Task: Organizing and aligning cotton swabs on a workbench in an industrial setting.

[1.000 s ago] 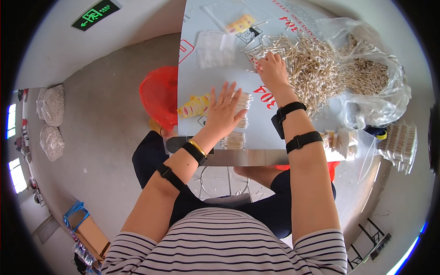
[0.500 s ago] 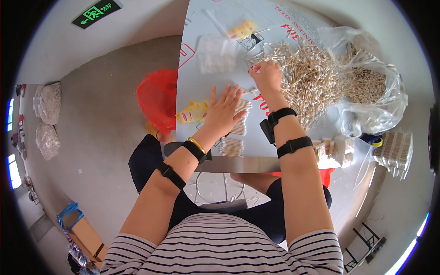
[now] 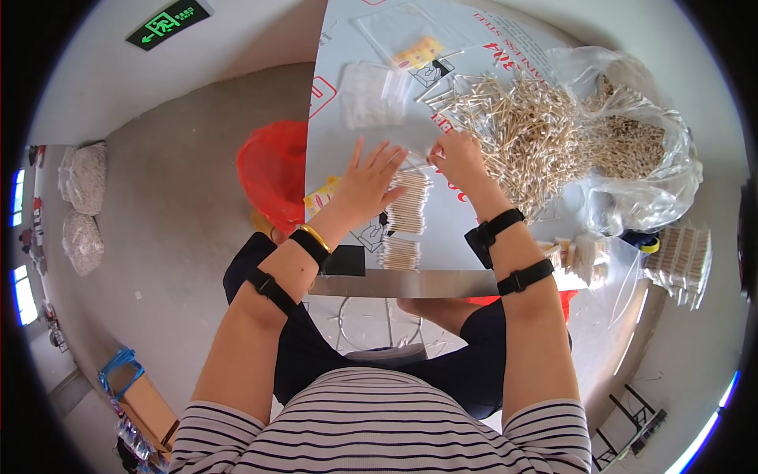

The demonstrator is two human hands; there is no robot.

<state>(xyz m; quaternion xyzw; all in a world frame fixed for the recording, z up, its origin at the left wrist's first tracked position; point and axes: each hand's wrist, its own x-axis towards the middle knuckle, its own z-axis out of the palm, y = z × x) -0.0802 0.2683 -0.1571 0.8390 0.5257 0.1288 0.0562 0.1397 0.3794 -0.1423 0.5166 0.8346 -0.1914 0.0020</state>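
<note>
My left hand lies with its fingers spread, palm down, and its thumb reaches the edge of a neat row of cotton swabs. A shorter row of cotton swabs sits nearer me, by the table's front edge. Just beyond the longer row, my right hand is closed in a pinch on a cotton swab, whose other end comes close to my left fingertips. A large loose heap of cotton swabs spreads to the right of my right hand. Yellow-and-white printed packets lie partly behind my left hand.
Clear plastic bags lie flat at the far left of the metal table. At the right, an open clear bag holds more swabs, with stacked swab packs nearer me. A red bag hangs left of the table.
My right hand has come nearer me, from the heap's edge to the far end of the longer row. My left hand has shifted slightly left, uncovering more of that row.
</note>
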